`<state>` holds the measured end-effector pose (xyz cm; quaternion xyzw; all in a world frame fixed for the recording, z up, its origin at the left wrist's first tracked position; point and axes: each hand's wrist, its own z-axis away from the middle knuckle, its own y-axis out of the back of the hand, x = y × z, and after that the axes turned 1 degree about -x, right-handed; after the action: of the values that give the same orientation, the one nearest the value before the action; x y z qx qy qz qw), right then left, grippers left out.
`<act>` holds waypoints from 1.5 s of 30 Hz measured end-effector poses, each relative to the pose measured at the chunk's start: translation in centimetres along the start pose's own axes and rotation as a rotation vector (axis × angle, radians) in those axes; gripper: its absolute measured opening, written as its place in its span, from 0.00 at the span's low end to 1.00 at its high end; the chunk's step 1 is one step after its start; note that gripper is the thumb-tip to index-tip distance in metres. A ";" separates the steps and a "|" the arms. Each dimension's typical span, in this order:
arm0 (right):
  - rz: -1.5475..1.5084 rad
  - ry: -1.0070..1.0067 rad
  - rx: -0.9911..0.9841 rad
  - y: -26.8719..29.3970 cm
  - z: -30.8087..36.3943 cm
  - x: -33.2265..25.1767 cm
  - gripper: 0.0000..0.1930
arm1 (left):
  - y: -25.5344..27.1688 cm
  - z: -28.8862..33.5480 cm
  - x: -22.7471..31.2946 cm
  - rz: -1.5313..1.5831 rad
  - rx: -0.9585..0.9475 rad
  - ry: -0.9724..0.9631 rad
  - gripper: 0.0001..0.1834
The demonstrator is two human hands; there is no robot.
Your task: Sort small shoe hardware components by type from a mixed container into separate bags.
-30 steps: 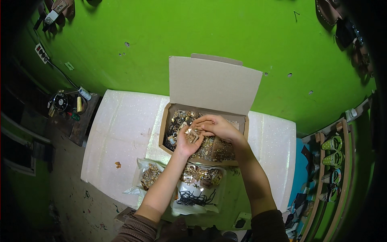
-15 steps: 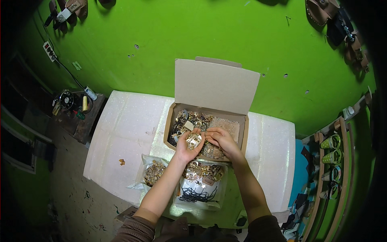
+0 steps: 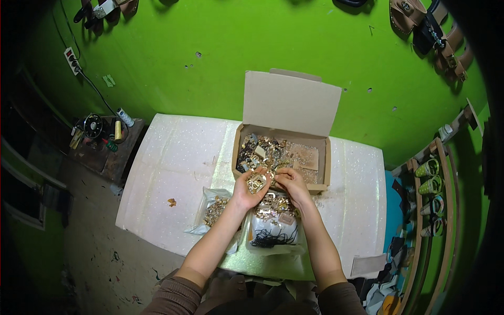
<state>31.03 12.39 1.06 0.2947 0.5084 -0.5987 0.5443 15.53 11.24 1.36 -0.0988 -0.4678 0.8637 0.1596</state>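
The left hand is turned palm up over the near wall of the cardboard box, its grip loosely cupped, with the fingers curled around a small heap of gold-coloured metal pieces. The right hand is just to its right, fingers bent and their tips drawn close together beside the left fingertips; whether this grip has hold of a piece I cannot tell.

The box is on the far part of the pale, glittery tabletop, its lid raised at the far side. Inside, mixed dark and gold-coloured hardware fills the left, while a flat tan piece lies among small bits on the right.

Nearer than the box, and below the hands, a white bag has gold-coloured fittings at its far end and black strands at its near end. To its left, partly behind the left forearm, a clear plastic bag contains small metal bits. An orange-brown scrap lies farther left on the tabletop. At the far right, green sandals sit on a wooden rack.
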 end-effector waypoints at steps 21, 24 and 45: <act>0.844 0.423 0.003 -13.7 8.2 6.0 0.11 | 8.9 10.8 7.8 -0.332 -0.101 0.134 0.20; 0.951 0.469 -0.047 -15.1 8.9 6.0 0.12 | 9.4 10.8 8.5 -0.334 -0.161 0.185 0.20; 1.286 0.511 -0.091 -17.5 10.1 4.3 0.19 | 9.8 10.3 10.4 -0.300 -0.255 0.352 0.20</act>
<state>15.37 -0.43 5.31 0.6462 0.3696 -0.0472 0.6660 0.80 2.05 -1.50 -0.1963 -0.5473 0.7339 0.3510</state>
